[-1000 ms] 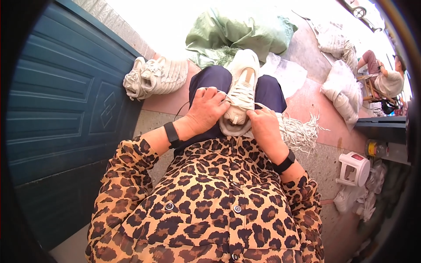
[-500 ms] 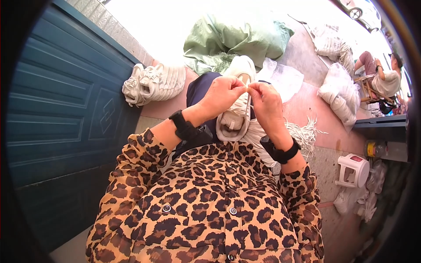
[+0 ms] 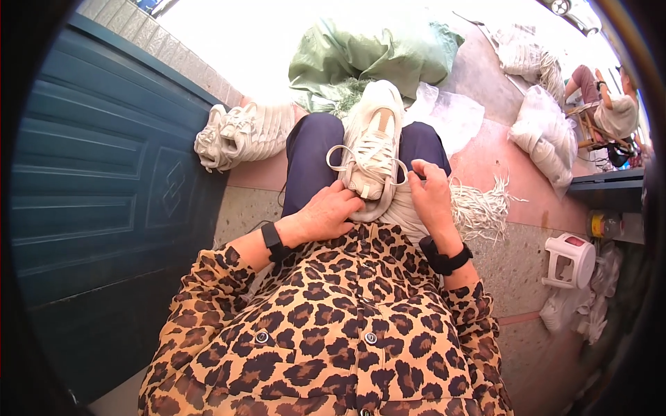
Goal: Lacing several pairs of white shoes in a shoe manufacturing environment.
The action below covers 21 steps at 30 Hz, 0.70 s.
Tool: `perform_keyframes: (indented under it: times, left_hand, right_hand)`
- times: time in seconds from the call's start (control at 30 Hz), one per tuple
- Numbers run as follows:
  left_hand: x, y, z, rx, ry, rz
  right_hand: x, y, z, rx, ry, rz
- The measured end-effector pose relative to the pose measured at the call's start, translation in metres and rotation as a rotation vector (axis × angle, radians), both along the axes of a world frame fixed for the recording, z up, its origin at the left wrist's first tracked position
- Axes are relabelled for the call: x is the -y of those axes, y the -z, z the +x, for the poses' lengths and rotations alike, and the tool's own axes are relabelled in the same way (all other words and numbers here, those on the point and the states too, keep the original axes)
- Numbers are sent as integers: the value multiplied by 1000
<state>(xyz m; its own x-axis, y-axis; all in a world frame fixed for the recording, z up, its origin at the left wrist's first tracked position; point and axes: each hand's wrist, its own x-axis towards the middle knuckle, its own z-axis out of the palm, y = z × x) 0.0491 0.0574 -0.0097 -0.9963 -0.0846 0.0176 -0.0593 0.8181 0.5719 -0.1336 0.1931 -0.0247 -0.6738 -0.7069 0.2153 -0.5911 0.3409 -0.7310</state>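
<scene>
Sneaker (image 3: 373,149), cream-coloured, is lying along the lap, toe pointing away. Nearest its heel, the left hand (image 3: 326,216) is pressing closed fingers against the collar; beside it, the right hand (image 3: 431,197) is pinching a lace (image 3: 401,175) end. Slack loops could be slipping from eyelets if tension drops.
</scene>
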Motion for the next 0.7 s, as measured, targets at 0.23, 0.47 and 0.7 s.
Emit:
perform_keyframes:
  times: [0.23,0.47,0.7]
  left_hand:
    - [9,-29,-33,-255,-60,-142]
    - [48,-59,-6,-67,-390,892]
    - [48,-70,15,-93,-493,843]
  right_hand:
    - [18,-1,-7,186,21,-42]
    - [4,0,1,546,54,-49]
    - [19,2,11,294,-41,200]
